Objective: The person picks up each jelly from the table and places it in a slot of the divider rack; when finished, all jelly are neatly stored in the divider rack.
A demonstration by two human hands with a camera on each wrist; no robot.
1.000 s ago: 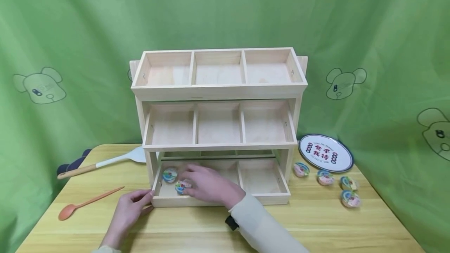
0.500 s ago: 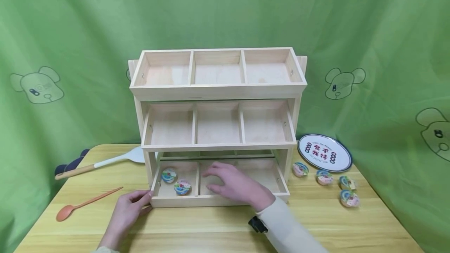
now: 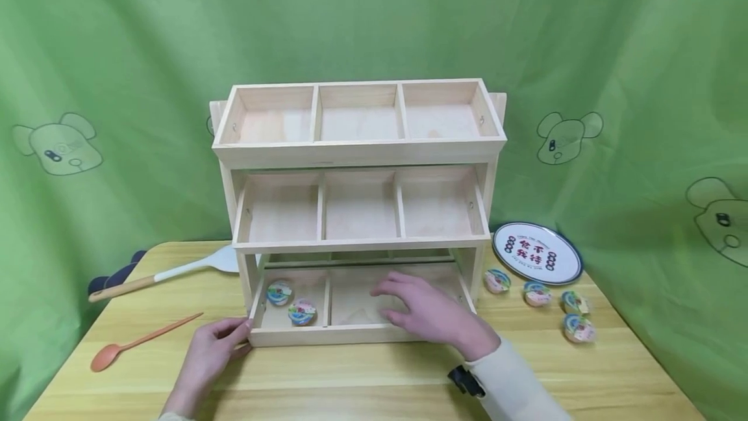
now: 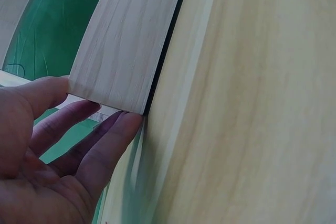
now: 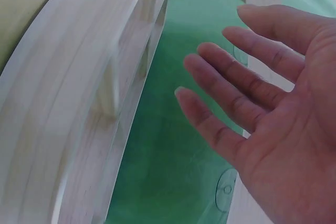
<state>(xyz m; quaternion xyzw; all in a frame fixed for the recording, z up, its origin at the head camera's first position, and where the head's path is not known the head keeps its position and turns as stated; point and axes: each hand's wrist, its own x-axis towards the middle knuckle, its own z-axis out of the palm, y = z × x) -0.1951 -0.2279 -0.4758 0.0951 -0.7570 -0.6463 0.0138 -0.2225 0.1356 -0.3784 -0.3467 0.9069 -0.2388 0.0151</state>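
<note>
A wooden three-tier rack (image 3: 359, 153) stands on the table, its lowest tray (image 3: 327, 336) sticking out in front. Two small jelly cups (image 3: 302, 312) with colourful lids sit in that tray's left compartment. My left hand (image 3: 213, 353) holds the tray's front left corner; the left wrist view has thumb and fingertips against the end of the front board (image 4: 126, 40). Over the right part of the lowest tray is my right hand (image 3: 429, 314), with nothing in it. Its fingers (image 5: 226, 93) are spread and loosely bent in the right wrist view.
Several more jelly cups (image 3: 537, 293) stand on the table to the right, in front of an oval plate (image 3: 537, 253). At the left lie a white spatula (image 3: 187, 269) with a wooden handle and an orange spoon (image 3: 107, 357). A green curtain (image 3: 362, 12) hangs behind.
My right hand has come away from the front jelly cup in the left compartment and moved right along the lowest tray. My left hand has stayed at the tray's corner.
</note>
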